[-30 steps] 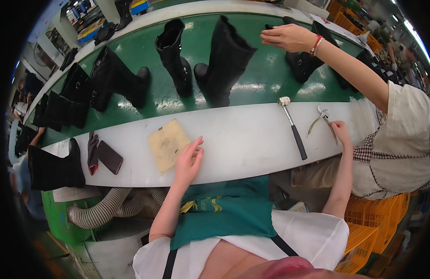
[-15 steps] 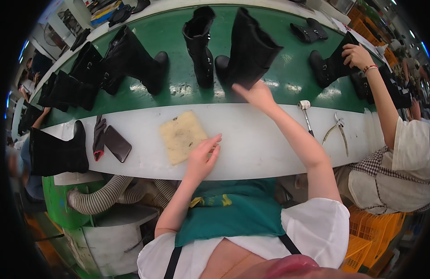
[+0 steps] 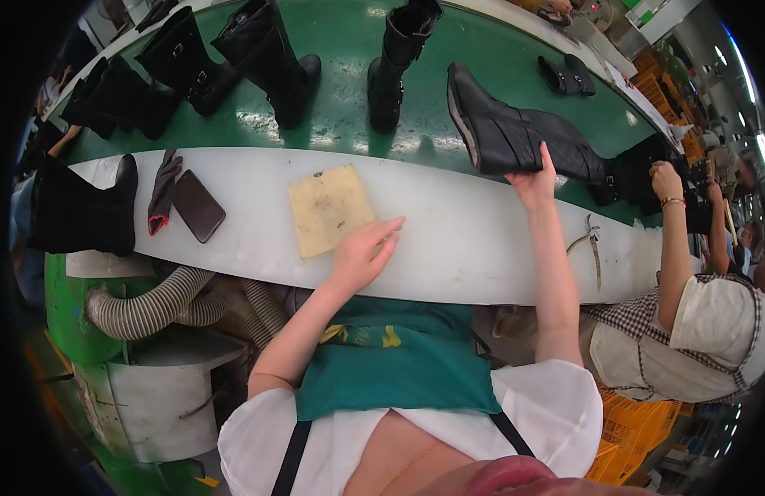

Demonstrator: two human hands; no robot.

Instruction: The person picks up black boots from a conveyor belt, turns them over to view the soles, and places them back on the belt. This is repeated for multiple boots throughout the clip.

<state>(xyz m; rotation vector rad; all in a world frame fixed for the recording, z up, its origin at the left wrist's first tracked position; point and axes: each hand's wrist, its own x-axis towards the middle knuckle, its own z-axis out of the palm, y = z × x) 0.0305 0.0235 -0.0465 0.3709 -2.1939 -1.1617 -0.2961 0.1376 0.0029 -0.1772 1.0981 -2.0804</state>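
Observation:
My right hand [image 3: 533,183] grips a tall black boot [image 3: 515,128] around its foot part. The boot is tipped onto its side above the front edge of the green surface, its sole facing left and its shaft pointing right. My left hand [image 3: 362,255], open with its fingers stretched out, holds nothing. It hovers over the white tabletop [image 3: 449,248] at the lower right corner of a stained yellow foam pad [image 3: 329,211]. Another black boot [image 3: 395,70] stands upright on the green surface, left of the held one.
Several black boots [image 3: 271,62] line the green table [image 3: 337,116]. On the white top lie a dark phone [image 3: 198,206], a dark glove [image 3: 164,186] and pliers [image 3: 594,244]; a black boot [image 3: 85,207] stands at its left end. A co-worker's hand [image 3: 666,183] is at boots on the right.
My right hand has taken hold of the boot, which went from upright to tipped sideways and moved right. The hammer no longer shows. The view has shifted; my left hand stays by the pad.

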